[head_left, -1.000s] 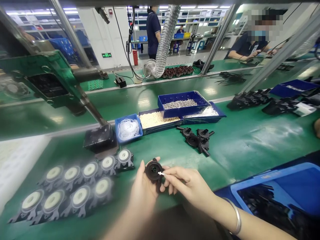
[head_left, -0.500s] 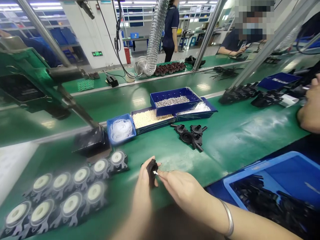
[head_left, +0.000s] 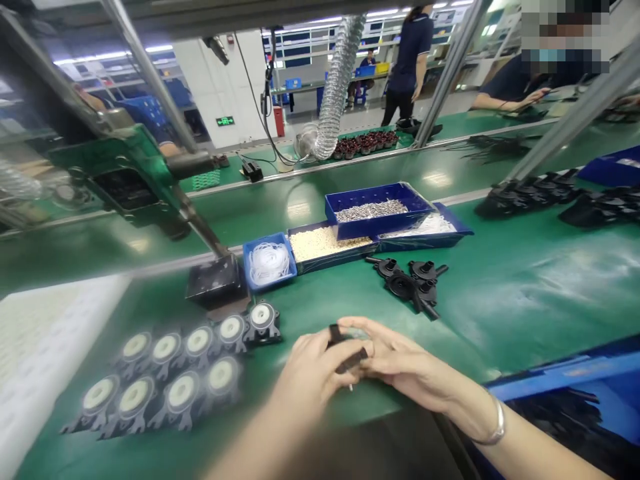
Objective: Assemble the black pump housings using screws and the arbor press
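My left hand (head_left: 317, 367) is closed around a small black plastic housing (head_left: 353, 361), partly hidden by the fingers. From the other side, my right hand (head_left: 400, 353), with a metal bangle on its wrist, has its fingers curled onto the same housing. A tiny white tip (head_left: 351, 387) shows just below the fingers; what it belongs to is hidden. Beyond the hands lies a cluster of black pump-like housings (head_left: 413, 283) with stub pipes. To the left stand two rows of black parts with round cream-coloured discs (head_left: 199, 340).
Blue bins hold white rings (head_left: 270, 262), cream bits (head_left: 325, 244), metal pins (head_left: 373, 211) and white pieces (head_left: 420, 225). A green press-like machine (head_left: 127, 183) stands left. A blue crate (head_left: 575, 373) of black parts is at right. A co-worker (head_left: 520, 90) sits across the bench.
My right hand, earlier pinching a small white pin at the housing's opening, now wraps onto the housing. The housing has been turned. The view has shifted, so the bench things sit further right.
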Tool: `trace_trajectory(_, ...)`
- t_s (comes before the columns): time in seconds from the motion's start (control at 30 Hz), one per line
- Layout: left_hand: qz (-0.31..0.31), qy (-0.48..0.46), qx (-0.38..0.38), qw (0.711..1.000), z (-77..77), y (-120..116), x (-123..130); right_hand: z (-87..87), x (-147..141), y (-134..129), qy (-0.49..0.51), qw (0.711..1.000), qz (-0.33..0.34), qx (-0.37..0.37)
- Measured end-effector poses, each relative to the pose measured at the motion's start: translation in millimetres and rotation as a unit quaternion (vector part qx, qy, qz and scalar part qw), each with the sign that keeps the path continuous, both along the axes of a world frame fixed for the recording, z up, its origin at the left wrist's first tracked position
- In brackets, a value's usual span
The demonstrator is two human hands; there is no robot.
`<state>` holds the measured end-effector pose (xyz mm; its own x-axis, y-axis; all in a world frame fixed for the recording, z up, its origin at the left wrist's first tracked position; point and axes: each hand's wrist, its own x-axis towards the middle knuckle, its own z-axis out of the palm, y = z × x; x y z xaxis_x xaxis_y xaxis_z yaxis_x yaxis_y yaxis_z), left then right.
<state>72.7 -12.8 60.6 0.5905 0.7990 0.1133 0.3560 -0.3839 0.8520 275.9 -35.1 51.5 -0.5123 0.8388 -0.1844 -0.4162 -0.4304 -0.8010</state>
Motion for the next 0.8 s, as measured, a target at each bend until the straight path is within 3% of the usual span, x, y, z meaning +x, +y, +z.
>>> trace_trajectory(0.1, -0.015, 0.067, 0.086, 0.994, 5.1, 3, -1, -8.6, 2, 0, 0.044, 0.997, 0.042, -0.053)
trace_trajectory(0.2, -0.034, 0.101, 0.101, 0.989, 11.1, 5, -6, -16.5, -3, -2, 0.044, 0.995, 0.062, -0.070)
trace_trajectory(0.27, -0.045, 0.120, 0.112, 0.985, 17.1, 9, -17, -17.8, -5, -2, 0.050, 0.994, 0.069, -0.062)
trace_trajectory(0.33, -0.013, 0.150, 0.139, 0.979, 20.7, 16, -35, -16.7, -4, -1, 0.052, 0.995, 0.065, -0.053)
trace_trajectory(0.43, 0.067, 0.254, 0.208, 0.942, 13.6, 32, -61, -15.3, -2, 1, 0.053, 0.997, 0.024, -0.059)
trace_trajectory(0.5, 0.082, 0.326, 0.235, 0.912, 3.2, 43, -71, -16.5, -3, 2, 0.058, 0.996, -0.017, -0.071)
trace_trajectory(0.57, 0.083, 0.355, 0.235, 0.901, -4.8, 49, -72, -19.2, -3, 4, 0.061, 0.993, -0.057, -0.084)
trace_trajectory(0.67, 0.058, 0.323, 0.207, 0.922, -6.2, 41, -57, -24.4, 0, 6, 0.058, 0.987, -0.109, -0.103)
trace_trajectory(0.8, 0.016, 0.171, 0.083, 0.982, -12.7, 9, -27, -25.9, 9, 10, 0.040, 0.984, -0.148, -0.094)
